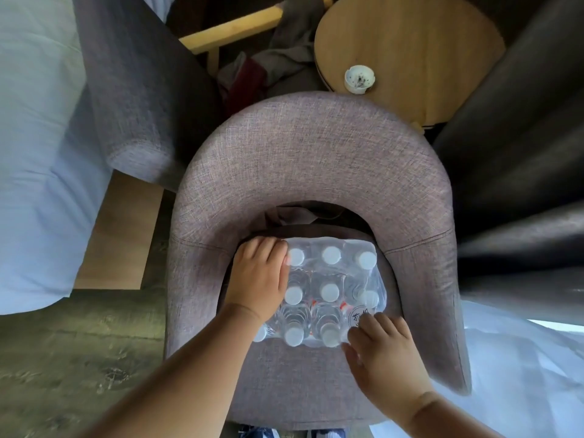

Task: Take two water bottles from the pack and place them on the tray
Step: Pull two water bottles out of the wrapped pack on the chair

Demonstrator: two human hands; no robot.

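A curved-back grey fabric armchair (313, 159) fills the middle of the room, with a round wooden side surface (420, 36) behind it carrying a small white ashtray (359, 79). On the chair's seat sits the shrink-wrapped pack of water bottles (328, 292), white caps up in rows. The left hand (259, 273) lies flat, fingers together, on the pack's far left corner, while the right hand (384, 352) rests open-fingered on its near right corner, gripping nothing that I can make out.
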